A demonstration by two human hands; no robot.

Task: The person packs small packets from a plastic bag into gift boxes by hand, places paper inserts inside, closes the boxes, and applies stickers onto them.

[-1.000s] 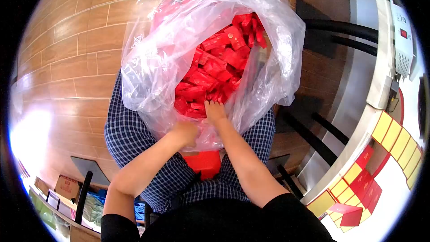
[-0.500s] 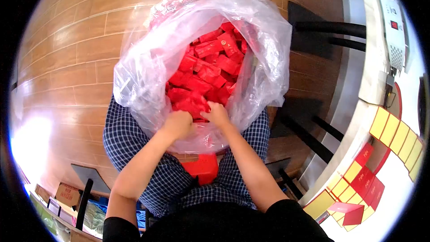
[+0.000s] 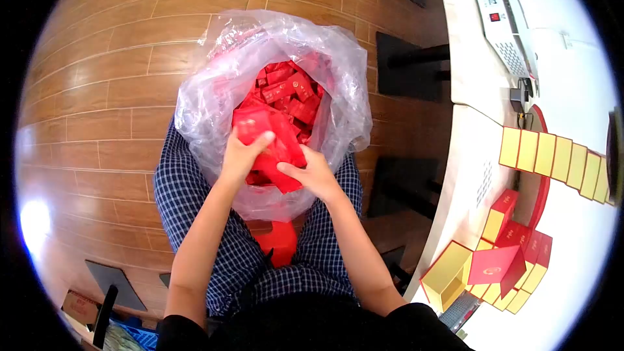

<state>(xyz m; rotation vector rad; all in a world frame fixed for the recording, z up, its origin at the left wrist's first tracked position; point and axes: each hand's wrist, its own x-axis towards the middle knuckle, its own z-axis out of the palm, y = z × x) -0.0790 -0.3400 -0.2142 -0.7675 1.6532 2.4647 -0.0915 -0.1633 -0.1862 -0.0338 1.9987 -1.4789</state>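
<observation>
A large clear plastic sack (image 3: pixel 348 88) stands wide-mouthed between the knees, full of small red packets (image 3: pixel 294 86) with gold print. Over its near side, my left hand (image 3: pixel 242 156) grips the left edge of a larger, limp red bag (image 3: pixel 278 144), thumb on top. On the bag's right edge, my right hand (image 3: pixel 315 172) pinches it with the thumb over the front. The red bag lies slanted between both hands, its lower corner hanging toward me and covering some packets. Fingers beneath the bag are hidden.
A white table (image 3: pixel 465 156) runs along the right, with yellow-and-red boxes (image 3: pixel 520 240), an open gold-lined box (image 3: pixel 448 276) and a white machine (image 3: pixel 497 19) with a red switch. Black table feet (image 3: pixel 403 185) stand on the wood-tiled floor (image 3: pixel 97 110). A red stool (image 3: pixel 279 244) shows between the legs.
Both hands have risen out of the packets and now hold the red bag spread between them. The view has shifted right, showing more of the table and its boxes.
</observation>
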